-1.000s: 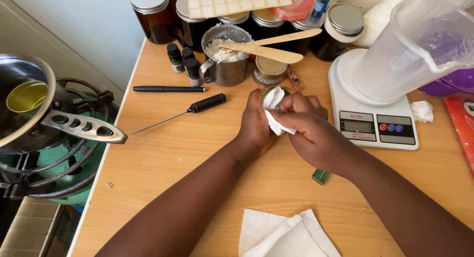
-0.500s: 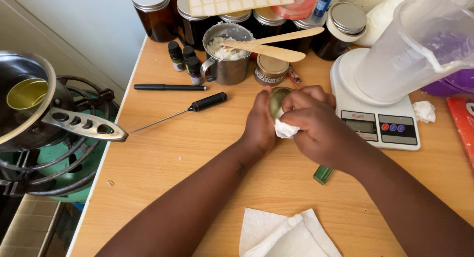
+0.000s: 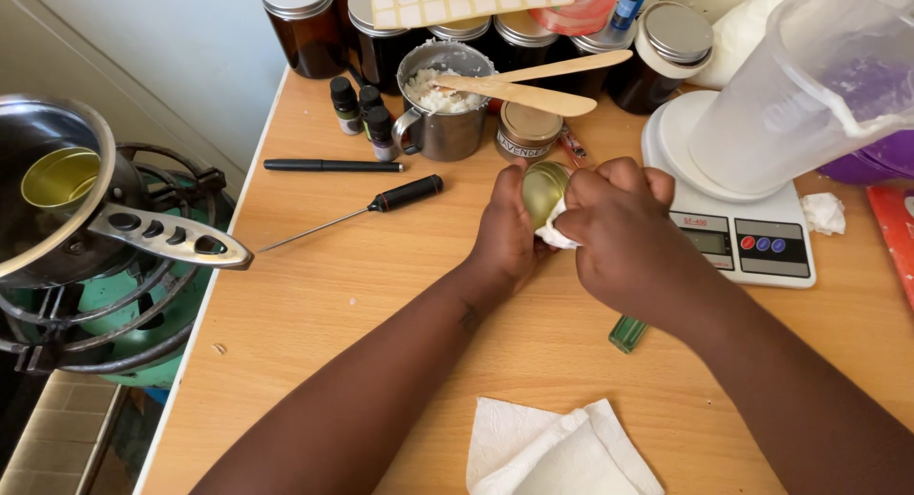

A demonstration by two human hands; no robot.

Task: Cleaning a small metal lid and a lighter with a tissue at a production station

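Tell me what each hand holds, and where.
Left hand holds a small gold tin by its side; right hand presses white tissue against it.

I am looking down at what is showing itself as a home kitchen doubling as a small craft bench. At the left edge of the frame a gas burner stand (image 3: pixel 105 333) is carrying a steel pan (image 3: pixel 57 209) with a small gold tin (image 3: pixel 59 176) sitting inside it. A wooden table (image 3: pixel 381 295) is filling the centre. Along the top of the frame, amber jars with metal lids (image 3: pixel 297 24) are crowding together beside little dark dropper bottles (image 3: pixel 362 114) and a steel cup of pale wax flakes (image 3: pixel 443 100). At upper right a digital kitchen scale (image 3: pixel 752 238) is bearing a clear plastic jug (image 3: pixel 809 86).
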